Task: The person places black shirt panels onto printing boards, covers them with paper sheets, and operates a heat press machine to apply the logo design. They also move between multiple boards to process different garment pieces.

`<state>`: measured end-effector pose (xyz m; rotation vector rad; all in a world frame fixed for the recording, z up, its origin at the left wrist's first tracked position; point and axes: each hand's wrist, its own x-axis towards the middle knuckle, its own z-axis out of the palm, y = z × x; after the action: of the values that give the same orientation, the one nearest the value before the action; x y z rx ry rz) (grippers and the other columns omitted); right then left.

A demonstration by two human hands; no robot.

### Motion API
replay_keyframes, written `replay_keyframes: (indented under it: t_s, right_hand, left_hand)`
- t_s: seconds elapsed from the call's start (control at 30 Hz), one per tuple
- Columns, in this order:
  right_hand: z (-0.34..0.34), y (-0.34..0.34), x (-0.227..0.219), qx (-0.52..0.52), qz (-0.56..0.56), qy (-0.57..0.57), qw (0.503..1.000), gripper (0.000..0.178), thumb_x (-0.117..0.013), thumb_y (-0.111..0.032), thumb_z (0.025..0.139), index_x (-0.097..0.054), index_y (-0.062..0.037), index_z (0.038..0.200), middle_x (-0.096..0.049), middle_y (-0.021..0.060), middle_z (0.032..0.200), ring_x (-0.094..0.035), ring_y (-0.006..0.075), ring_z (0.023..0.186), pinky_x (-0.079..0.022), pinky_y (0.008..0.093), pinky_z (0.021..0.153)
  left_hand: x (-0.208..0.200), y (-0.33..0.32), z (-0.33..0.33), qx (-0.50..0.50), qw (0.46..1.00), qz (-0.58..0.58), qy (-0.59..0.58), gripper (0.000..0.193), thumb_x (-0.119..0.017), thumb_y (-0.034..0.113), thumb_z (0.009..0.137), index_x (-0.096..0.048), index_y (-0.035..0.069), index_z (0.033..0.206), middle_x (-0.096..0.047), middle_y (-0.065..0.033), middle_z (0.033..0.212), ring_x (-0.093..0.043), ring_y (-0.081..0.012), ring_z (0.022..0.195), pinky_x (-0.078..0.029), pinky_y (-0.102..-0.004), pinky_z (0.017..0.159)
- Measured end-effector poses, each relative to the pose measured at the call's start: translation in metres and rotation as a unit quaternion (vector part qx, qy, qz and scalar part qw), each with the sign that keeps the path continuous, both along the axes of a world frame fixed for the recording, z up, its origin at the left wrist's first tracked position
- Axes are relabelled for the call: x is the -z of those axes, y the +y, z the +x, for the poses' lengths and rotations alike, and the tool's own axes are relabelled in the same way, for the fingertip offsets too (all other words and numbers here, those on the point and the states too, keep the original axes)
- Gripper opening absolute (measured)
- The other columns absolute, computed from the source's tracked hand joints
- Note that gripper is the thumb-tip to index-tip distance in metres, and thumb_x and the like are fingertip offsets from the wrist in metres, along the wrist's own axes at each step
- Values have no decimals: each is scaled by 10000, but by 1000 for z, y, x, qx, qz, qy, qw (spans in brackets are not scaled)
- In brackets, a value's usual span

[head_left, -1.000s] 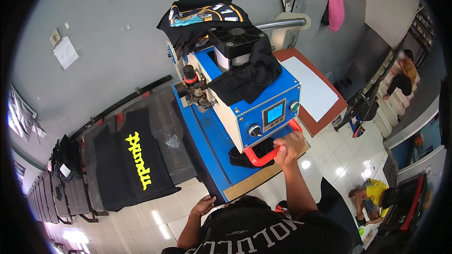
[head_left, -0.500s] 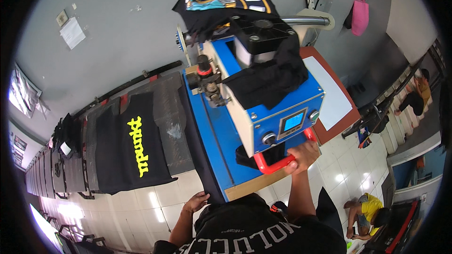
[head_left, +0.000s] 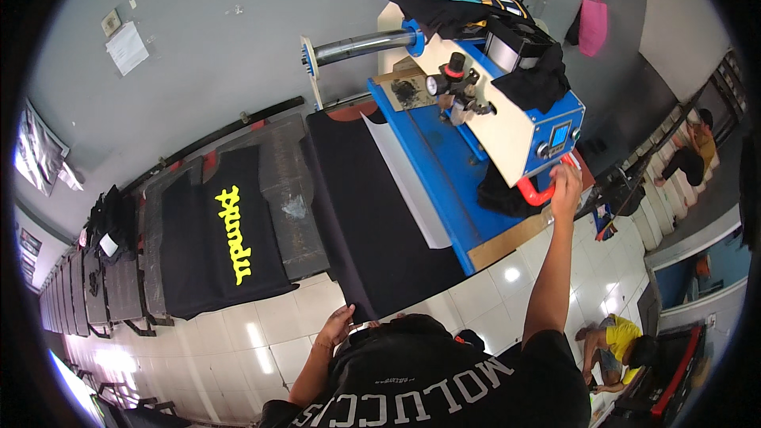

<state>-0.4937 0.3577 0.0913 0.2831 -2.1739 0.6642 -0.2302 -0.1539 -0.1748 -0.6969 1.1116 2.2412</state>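
At the front of the press [head_left: 507, 123], your right hand [head_left: 565, 188] is closed round the red handle [head_left: 533, 196]. Your left hand [head_left: 338, 324] pinches the near left corner of the black cloth [head_left: 369, 218], which lies between the blue base [head_left: 445, 162] and the yellow-printed cloth [head_left: 206, 246], with a white sheet [head_left: 411, 190] along its right side.

Reddish-brown board [head_left: 357, 113]: between your 11 and 12 o'clock; a white sheet [head_left: 407, 182] and a black cloth [head_left: 365, 206] lie over it, the sheet showing along the cloth's 3 o'clock side.
Dark pallet [head_left: 297, 222]: at your 10 o'clock, carrying a flat black garment [head_left: 230, 246] with yellow lettering.
Farther pallet [head_left: 127, 293]: beyond that one, bearing a heap of dark cloth [head_left: 105, 222].
Blue-and-white press [head_left: 503, 131]: at your 1 o'clock, a plain black rag [head_left: 535, 85] draped over its top.
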Motion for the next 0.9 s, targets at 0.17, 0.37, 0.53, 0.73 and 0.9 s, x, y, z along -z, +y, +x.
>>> replay_keyframes:
  t_s: [0.17, 0.37, 0.53, 0.73, 0.9]
  right_hand:
    - [-7, 25, -4, 96, 78, -77, 989, 326, -444, -227, 947, -625, -17, 775, -626, 158, 777, -571, 348, 827, -411, 469, 840]
    - [-24, 50, 9, 230, 214, -58, 948, 302, -635, -224, 798, -581, -4, 998, -634, 202, 936, -566, 376, 961, -443, 468, 889]
    - [-54, 77, 17, 298, 179, -146, 926, 483, -714, -220, 723, -524, -9, 1114, -596, 190, 1092, -531, 370, 1106, -454, 472, 946]
    - [-70, 115, 8, 306, 146, -187, 922, 552, -701, -232, 742, -491, 20, 1186, -551, 237, 1186, -473, 405, 1183, -390, 468, 1032]
    - [-20, 24, 32, 187, 52, -110, 975, 510, -638, -208, 849, -490, 43, 1268, -539, 271, 1249, -470, 425, 1223, -355, 467, 1075]
  left_hand:
    - [26, -6, 4, -4, 999, 31, 18, 311, -557, 312, 994, -576, 91, 1213, -646, -43, 1197, -604, -206, 1109, -430, -491, 1011]
    - [-8, -2, 7, -29, 999, -25, 32, 310, -628, 333, 952, -620, 120, 1177, -660, -21, 1158, -599, -185, 1059, -447, -427, 941]
    - [-24, -14, 13, -103, 993, -15, 60, 230, -593, 204, 974, -642, 86, 1166, -683, -44, 1145, -640, -180, 1053, -496, -388, 951]
    - [-68, -15, 13, -141, 981, -1, 130, 252, -558, 156, 987, -624, 29, 1195, -673, -70, 1171, -626, -186, 1094, -482, -359, 988]
    - [-89, -35, 25, -144, 977, -31, 154, 269, -581, 155, 967, -619, 18, 1195, -663, -89, 1196, -622, -194, 1105, -466, -338, 999]
